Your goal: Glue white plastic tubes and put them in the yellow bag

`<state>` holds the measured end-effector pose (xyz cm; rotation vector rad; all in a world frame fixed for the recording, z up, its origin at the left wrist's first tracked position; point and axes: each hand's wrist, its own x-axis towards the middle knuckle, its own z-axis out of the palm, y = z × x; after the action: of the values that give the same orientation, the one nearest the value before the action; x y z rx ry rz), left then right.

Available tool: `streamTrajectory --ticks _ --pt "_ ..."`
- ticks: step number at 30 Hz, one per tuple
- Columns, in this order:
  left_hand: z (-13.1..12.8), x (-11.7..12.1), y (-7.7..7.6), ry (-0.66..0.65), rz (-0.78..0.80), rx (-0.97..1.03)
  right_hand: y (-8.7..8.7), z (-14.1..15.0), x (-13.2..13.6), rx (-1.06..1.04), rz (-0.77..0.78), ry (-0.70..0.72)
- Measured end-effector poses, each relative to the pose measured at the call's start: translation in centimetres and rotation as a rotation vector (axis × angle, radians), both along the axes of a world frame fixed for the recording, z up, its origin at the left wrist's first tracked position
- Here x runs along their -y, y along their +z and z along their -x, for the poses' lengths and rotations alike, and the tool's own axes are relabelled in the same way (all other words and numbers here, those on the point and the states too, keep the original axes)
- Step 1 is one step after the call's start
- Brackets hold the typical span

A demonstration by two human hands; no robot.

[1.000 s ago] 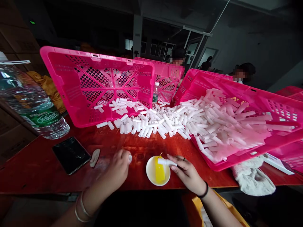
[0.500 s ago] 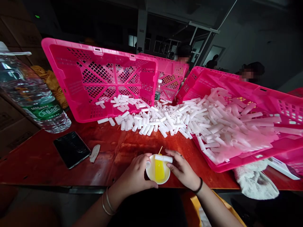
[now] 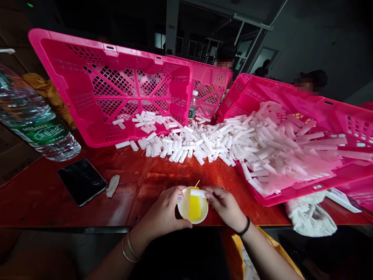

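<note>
My left hand (image 3: 167, 208) is wrapped round the side of a small white bowl (image 3: 184, 216) near the table's front edge. The round end of a white tube (image 3: 180, 199) shows by its fingers. In the bowl lies a flat yellow piece (image 3: 194, 208), whose material I cannot make out, with a thin stick (image 3: 197, 183) poking up behind it. Between thumb and fingers, my right hand (image 3: 224, 206) pinches another short white tube (image 3: 197, 193), held level over the bowl and the top of the yellow piece.
White tubes (image 3: 201, 144) spill across the red table (image 3: 131, 190) between two tipped pink crates (image 3: 72, 105). At left are a large water bottle (image 3: 48, 134), a phone (image 3: 82, 181) and a pale scrap (image 3: 112, 186). A whitish cloth (image 3: 311, 217) hangs at right. People sit beyond the crates.
My right fingers have closed further along the white tube, covering more of its right end. The tube has shifted slightly left over the bowl. The whole view has shifted a little.
</note>
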<state>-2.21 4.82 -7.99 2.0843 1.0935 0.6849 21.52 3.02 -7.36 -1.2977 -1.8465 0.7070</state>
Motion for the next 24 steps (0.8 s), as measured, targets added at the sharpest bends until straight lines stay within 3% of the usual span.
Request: streamTrajectory --ticks 5,10,16,21,24 --pt "0.0 -0.1 -0.3 0.007 0.007 0.010 -0.1 0.3 0.2 0.066 -0.211 0.052" --pt "-0.1 -0.1 -0.2 0.009 -0.010 0.016 -0.3 0.2 0.6 -0.031 -0.016 -0.022" --pt "0.0 0.1 0.1 -0.005 -0.003 0.020 -0.7 -0.1 0.5 0.107 -0.275 0.000" --pt "0.0 0.2 0.1 0.000 -0.007 0.024 -1.1 -0.3 0.7 -0.003 -0.073 0.038" --pt "0.0 0.1 0.0 -0.013 0.011 0.019 -0.8 -0.5 0.7 0.096 -0.131 0.040"
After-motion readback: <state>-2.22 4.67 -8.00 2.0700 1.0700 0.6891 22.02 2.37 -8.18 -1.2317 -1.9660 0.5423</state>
